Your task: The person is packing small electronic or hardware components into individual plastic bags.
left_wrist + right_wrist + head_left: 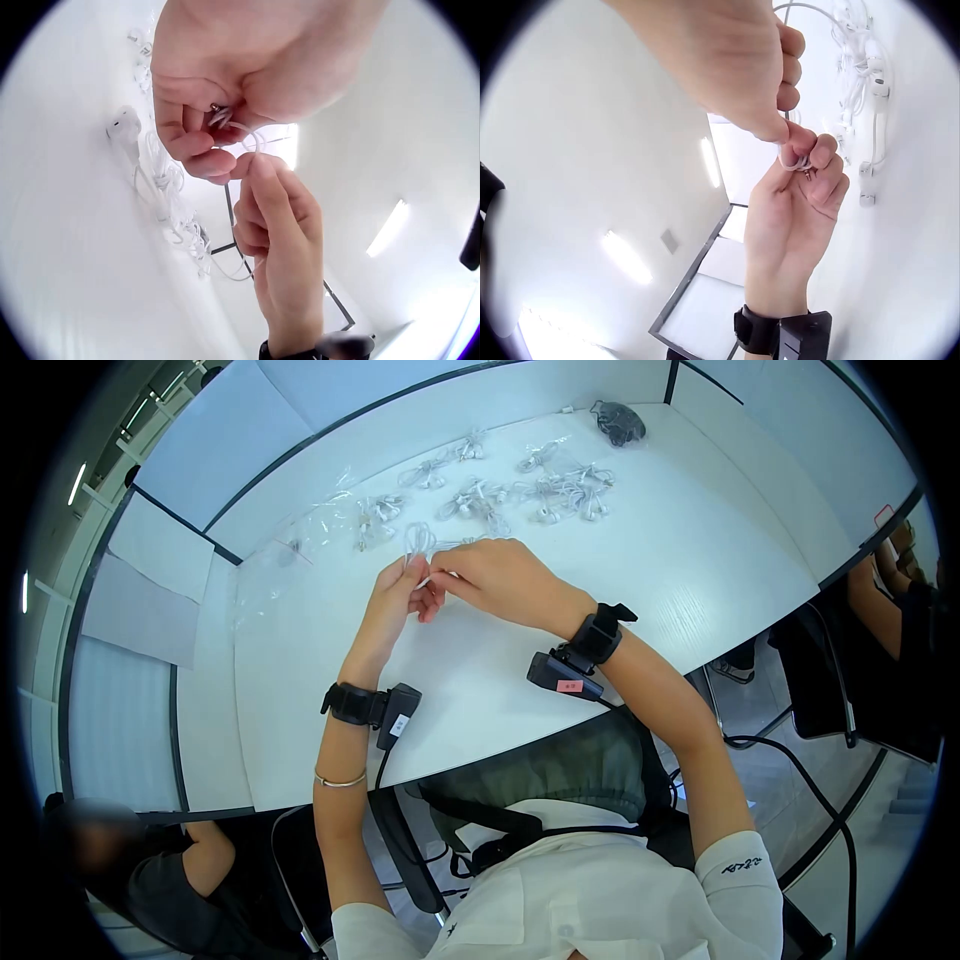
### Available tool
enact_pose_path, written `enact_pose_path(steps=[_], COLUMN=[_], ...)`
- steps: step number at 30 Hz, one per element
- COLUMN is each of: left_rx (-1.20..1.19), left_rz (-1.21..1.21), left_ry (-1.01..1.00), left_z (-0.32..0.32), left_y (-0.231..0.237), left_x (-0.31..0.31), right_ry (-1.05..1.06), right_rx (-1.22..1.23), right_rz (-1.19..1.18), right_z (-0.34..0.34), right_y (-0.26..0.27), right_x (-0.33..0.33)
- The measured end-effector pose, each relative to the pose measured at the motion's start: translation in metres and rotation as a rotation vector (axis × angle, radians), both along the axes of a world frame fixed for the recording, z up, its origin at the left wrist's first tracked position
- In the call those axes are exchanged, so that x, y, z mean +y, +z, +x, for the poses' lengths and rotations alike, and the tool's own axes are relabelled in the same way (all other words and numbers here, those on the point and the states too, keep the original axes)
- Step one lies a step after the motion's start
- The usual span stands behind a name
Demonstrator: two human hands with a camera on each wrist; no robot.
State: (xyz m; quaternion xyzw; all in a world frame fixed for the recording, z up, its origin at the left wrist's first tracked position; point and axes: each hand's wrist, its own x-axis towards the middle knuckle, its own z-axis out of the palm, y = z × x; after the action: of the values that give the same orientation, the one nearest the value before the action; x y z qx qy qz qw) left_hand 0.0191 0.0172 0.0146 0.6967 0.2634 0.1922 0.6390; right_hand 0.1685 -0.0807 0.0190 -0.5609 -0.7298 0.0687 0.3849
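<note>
Above the white table, my left hand (393, 598) holds a small coil of white earphone cable (801, 163) in its curled fingers. A metal plug (808, 175) pokes out of that coil by the left palm. My right hand (512, 582) pinches the same cable between thumb and forefinger, right beside the left fingertips. Between the two hands a short loop of cable (259, 141) shows in the left wrist view. A loop (420, 538) stands up past the left fingers in the head view. Further white cable trails behind the right hand.
Several bundles of white earphones (475, 500) lie toward the back of the table (640, 580). Clear plastic bags (330, 525) spread at the left, and a dark grey bundle (618, 423) sits in the back corner. Partition panels (380, 445) enclose the table; other people sit on both sides.
</note>
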Motion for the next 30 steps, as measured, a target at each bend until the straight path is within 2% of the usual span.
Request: enact_pose_path(steps=[14,22,25,30], left_rx=[0.092,0.127,0.116,0.092], left_rz=[-0.010,-0.033,-0.076,-0.131], left_ry=[-0.092,-0.046,-0.063,-0.132], left_z=[0.000,0.001,0.001,-0.002], left_y=[-0.001,-0.004,-0.003,0.004], left_x=[-0.001,-0.002,0.000,0.001], right_ry=[-0.140,-0.181,-0.214,-0.242], right_rx=[-0.311,-0.455,-0.395,-0.122], right_rz=[0.091,0.119,0.154,0.051], right_z=[0.004,0.003,0.002,0.010], right_y=[-0.008,-0.014,-0.017,-0.003], right_x=[0.003,0.005,0.008,0.003])
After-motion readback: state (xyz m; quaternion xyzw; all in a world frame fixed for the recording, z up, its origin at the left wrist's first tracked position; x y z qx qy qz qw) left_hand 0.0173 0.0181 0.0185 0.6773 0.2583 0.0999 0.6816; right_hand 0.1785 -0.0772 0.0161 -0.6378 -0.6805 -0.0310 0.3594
